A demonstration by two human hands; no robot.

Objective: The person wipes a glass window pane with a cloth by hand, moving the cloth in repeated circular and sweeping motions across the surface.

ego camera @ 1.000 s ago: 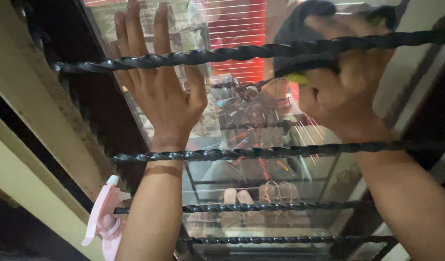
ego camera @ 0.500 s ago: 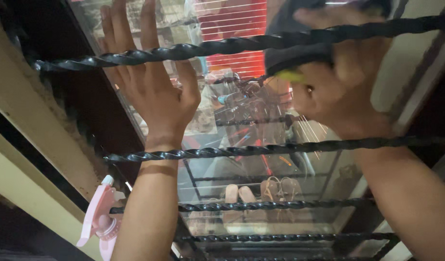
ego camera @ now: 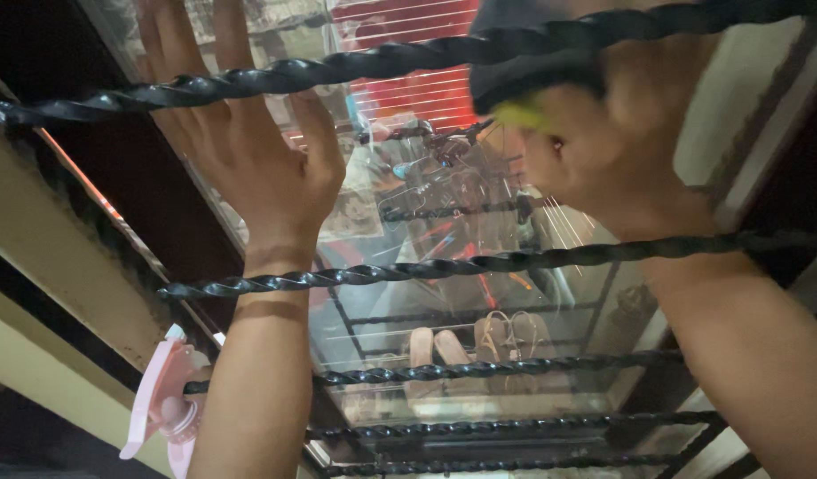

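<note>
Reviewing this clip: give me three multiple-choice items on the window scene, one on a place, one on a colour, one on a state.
1. Where is the spray bottle?
A. lower left, by the left forearm
B. in the right hand
C. on the top bar

2. What colour is the bottle's trigger head?
A. blue
B. pink
C. green

3. How is the left hand?
A. fist closed
B. gripping a bar
C. open, fingers spread, flat toward the glass

Answers: 1 A, it sits at the lower left edge; 2 B, plainly pink; 3 C, palm open, while the right hand holds a dark cloth.

Glossy twisted black metal bars front a shiny reflective glass pane; the dark cloth looks soft and matt
</note>
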